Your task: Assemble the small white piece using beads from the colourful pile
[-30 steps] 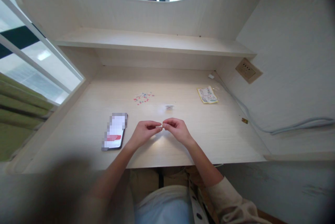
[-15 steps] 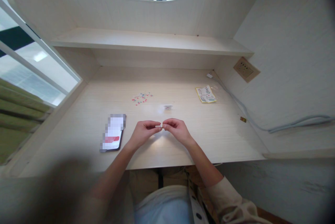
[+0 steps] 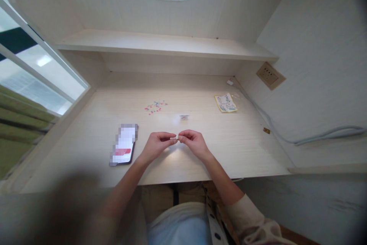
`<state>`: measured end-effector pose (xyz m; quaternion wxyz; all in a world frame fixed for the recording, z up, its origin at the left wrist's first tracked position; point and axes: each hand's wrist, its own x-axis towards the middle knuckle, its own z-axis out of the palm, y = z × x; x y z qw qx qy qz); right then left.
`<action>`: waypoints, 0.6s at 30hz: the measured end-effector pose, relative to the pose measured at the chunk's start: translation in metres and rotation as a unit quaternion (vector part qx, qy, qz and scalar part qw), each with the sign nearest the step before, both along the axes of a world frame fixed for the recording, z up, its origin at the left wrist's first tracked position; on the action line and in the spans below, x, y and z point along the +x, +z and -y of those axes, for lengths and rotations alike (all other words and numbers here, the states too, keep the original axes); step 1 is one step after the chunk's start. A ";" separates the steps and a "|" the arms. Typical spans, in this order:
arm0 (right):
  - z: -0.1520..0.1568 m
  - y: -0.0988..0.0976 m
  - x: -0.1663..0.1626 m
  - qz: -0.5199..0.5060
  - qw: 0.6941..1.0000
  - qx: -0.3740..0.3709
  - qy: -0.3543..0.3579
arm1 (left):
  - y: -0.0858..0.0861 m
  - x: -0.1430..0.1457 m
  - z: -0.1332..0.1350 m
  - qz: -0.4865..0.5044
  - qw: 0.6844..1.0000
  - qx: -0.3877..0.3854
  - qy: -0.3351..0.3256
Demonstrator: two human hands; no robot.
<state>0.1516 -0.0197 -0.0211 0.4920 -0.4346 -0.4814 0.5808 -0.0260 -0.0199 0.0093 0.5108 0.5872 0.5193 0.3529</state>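
Observation:
My left hand and my right hand meet fingertip to fingertip just above the pale wooden desk. Both are closed in a pinch on a tiny white piece held between them; I cannot make out what it is. A small clear packet lies on the desk just beyond my hands. A scatter of several tiny red and blue bits lies farther back to the left.
A phone lies flat left of my left hand. A yellow-edged card rests at the back right, near a wall socket and a grey cable. A shelf runs above the desk's back.

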 end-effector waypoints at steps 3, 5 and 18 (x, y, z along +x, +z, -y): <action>0.001 -0.001 -0.001 -0.002 1.000 -0.003 -0.011 | 0.000 0.001 0.000 0.002 1.000 0.002 0.002; 0.001 -0.001 -0.001 -0.006 1.000 -0.004 -0.014 | -0.001 0.001 0.000 0.004 1.000 0.005 0.003; 0.001 0.000 -0.001 -0.013 1.000 -0.012 -0.018 | 0.003 0.004 0.003 0.021 0.999 -0.015 0.027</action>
